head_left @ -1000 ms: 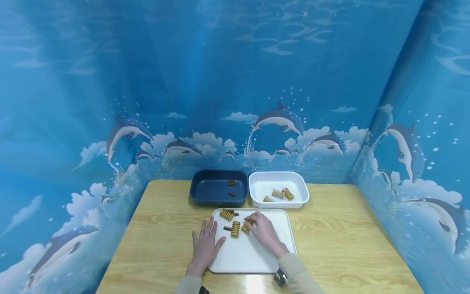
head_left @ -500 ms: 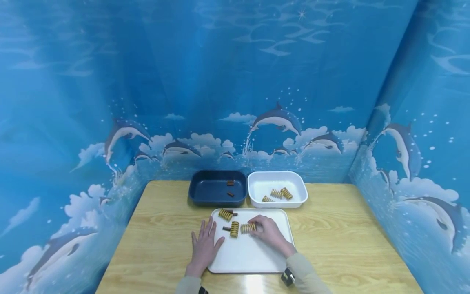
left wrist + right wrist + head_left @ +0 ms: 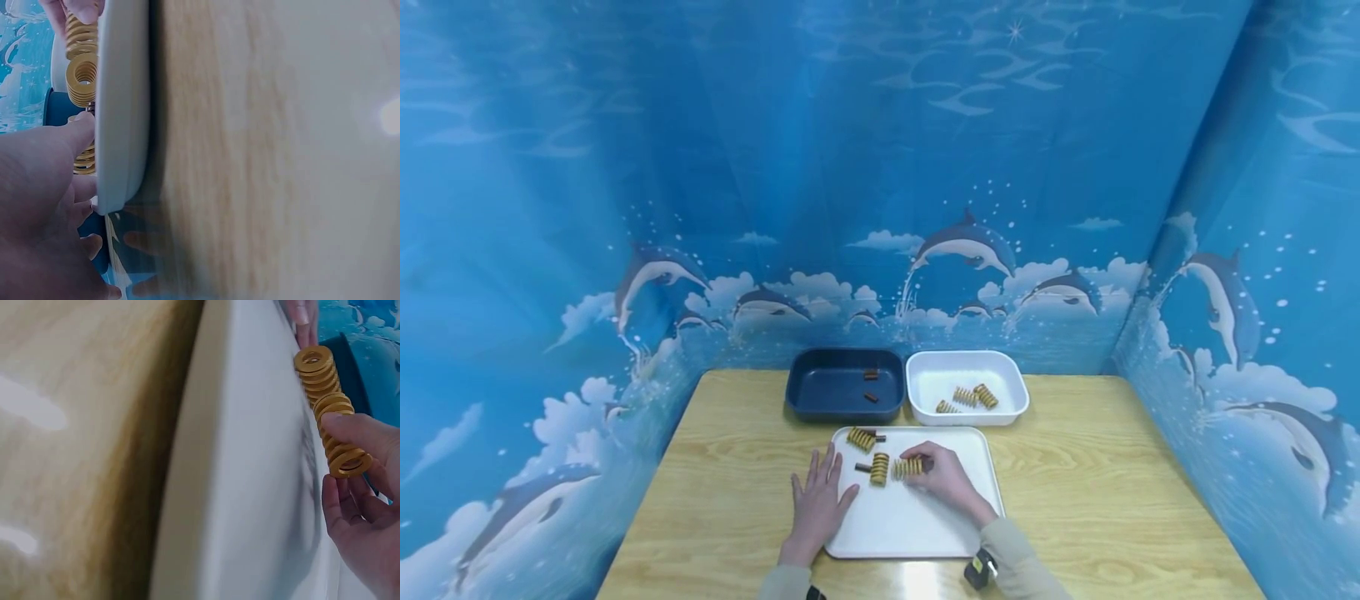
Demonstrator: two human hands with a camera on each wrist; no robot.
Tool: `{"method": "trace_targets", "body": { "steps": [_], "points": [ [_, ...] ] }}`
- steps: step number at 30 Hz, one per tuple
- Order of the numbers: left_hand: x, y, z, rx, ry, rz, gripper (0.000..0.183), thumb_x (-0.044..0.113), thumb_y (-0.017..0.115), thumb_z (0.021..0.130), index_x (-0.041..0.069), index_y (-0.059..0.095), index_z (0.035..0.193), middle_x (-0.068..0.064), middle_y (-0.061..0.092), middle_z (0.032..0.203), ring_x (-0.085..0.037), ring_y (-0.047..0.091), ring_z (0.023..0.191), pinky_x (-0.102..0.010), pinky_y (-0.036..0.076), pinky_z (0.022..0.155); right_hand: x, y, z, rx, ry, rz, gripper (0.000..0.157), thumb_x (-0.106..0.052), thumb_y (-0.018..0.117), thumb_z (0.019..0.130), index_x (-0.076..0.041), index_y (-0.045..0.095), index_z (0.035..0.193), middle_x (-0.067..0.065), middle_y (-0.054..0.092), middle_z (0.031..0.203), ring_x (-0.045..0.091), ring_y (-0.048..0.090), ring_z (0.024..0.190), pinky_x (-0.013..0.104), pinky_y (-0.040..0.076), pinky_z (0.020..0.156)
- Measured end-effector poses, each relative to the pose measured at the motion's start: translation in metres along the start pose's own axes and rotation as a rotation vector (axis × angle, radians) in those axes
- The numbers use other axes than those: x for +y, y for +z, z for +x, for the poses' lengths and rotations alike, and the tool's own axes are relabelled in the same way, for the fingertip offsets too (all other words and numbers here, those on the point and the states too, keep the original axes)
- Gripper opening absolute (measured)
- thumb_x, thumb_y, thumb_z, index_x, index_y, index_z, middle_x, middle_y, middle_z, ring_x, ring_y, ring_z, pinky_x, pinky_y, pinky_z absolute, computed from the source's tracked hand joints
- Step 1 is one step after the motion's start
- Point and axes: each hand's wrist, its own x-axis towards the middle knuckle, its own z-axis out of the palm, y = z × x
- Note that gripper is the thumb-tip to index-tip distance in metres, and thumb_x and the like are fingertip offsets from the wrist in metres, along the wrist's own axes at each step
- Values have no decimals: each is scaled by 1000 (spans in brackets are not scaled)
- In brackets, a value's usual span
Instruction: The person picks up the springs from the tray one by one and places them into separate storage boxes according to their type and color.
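My right hand holds a yellow coil spring over the white tray, thumb and fingers at its right end. In the right wrist view the thumb lies across the coils of that spring, with fingertips at its near end. Left of it, a second yellow spring lies beside a small dark brown cylinder. Farther back on the tray is a third yellow spring, with another brown cylinder at its right. Fingers spread, my left hand rests at the tray's left edge.
Behind the tray stand a dark blue bin with a few small brown pieces, and a white bin with several yellow springs. All are on a wooden table enclosed by dolphin-printed curtains.
My right hand has moved slightly right, and the spring it holds now lies crosswise with more coils showing. The left hand has stayed in place.
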Motion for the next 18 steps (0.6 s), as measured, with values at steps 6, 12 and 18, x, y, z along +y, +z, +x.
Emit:
{"method": "trace_targets", "body": {
  "steps": [6, 12, 18],
  "points": [
    [1, -1, 1, 4, 7, 5, 65, 40, 61, 100, 0, 46, 149, -17, 29, 164, -42, 19, 152, -78, 9, 115, -7, -9, -1, 23, 20, 97, 32, -5, 86, 77, -9, 76, 107, 6, 75, 104, 13, 67, 91, 23, 59, 79],
    [0, 1, 2, -22, -19, 23, 66, 43, 59, 101, 3, 44, 151, -15, 27, 166, -41, 17, 153, -76, 7, 116, -13, -17, 0, 54, 27, 136, 34, 1, 85, 77, -4, 74, 108, 10, 73, 103, 16, 65, 92, 25, 60, 80],
    [-2, 4, 2, -13, -8, 25, 66, 43, 59, 101, 2, 45, 151, -15, 28, 165, -41, 18, 153, -77, 7, 116, -16, -25, 2, 106, 48, 161, 38, 1, 86, 76, -3, 72, 111, 11, 72, 103, 18, 65, 93, 27, 60, 80]
  ]
}}
